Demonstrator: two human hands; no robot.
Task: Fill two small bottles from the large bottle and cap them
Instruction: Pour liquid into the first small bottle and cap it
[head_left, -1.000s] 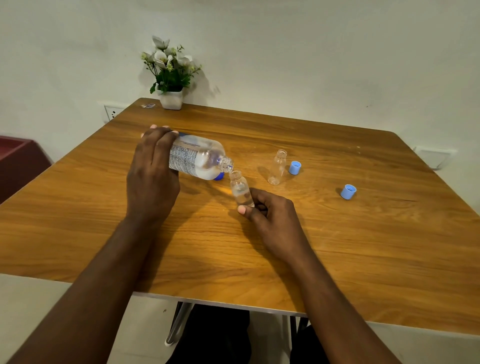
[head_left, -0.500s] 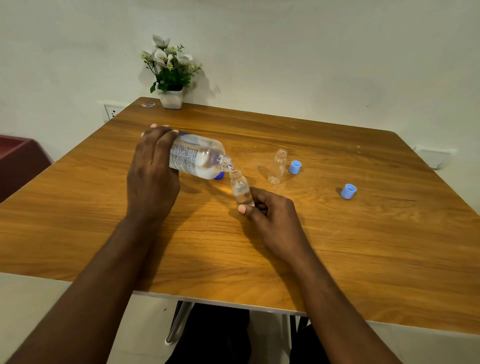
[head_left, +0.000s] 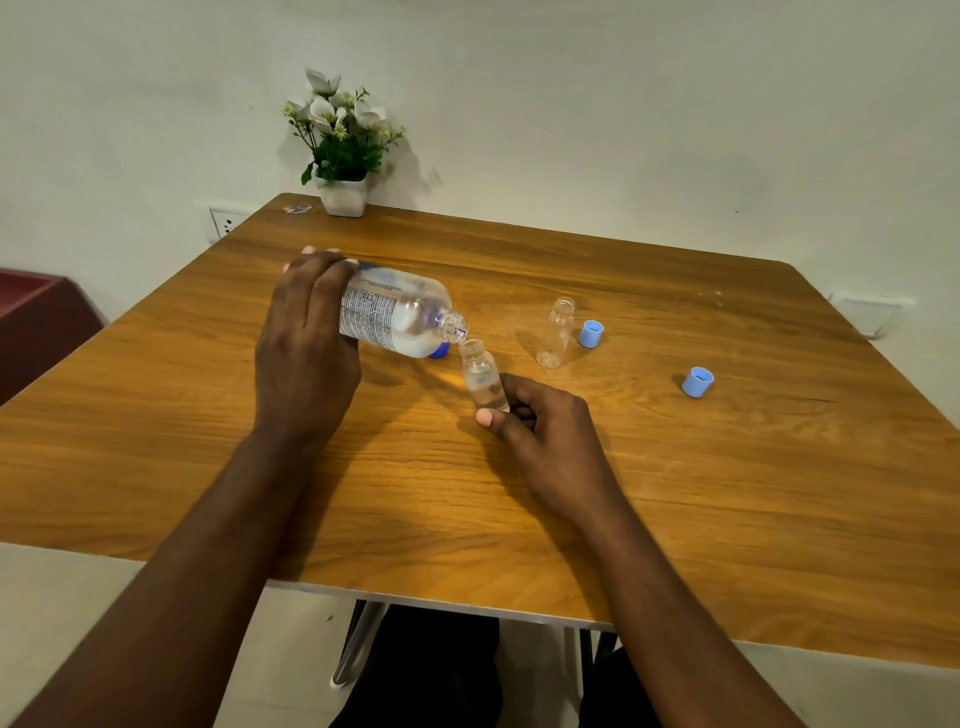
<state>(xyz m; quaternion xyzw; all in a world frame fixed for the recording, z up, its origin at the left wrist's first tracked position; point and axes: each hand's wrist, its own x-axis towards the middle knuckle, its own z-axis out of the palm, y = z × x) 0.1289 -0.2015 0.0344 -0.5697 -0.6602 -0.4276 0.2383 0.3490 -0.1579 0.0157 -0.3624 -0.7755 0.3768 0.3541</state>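
Large bottle (head_left: 395, 314), gripped on its side by the left hand (head_left: 306, 343) above the table (head_left: 675, 493), holds clear liquid and meets the mouth of the small bottle (head_left: 483, 376) pinched in the right hand (head_left: 540, 431); a slight misalignment or steeper tilt could spill, I judge. That small bottle is partly filled; the spare bottle (head_left: 557, 332) stands empty beside two loose caps (head_left: 591, 333).
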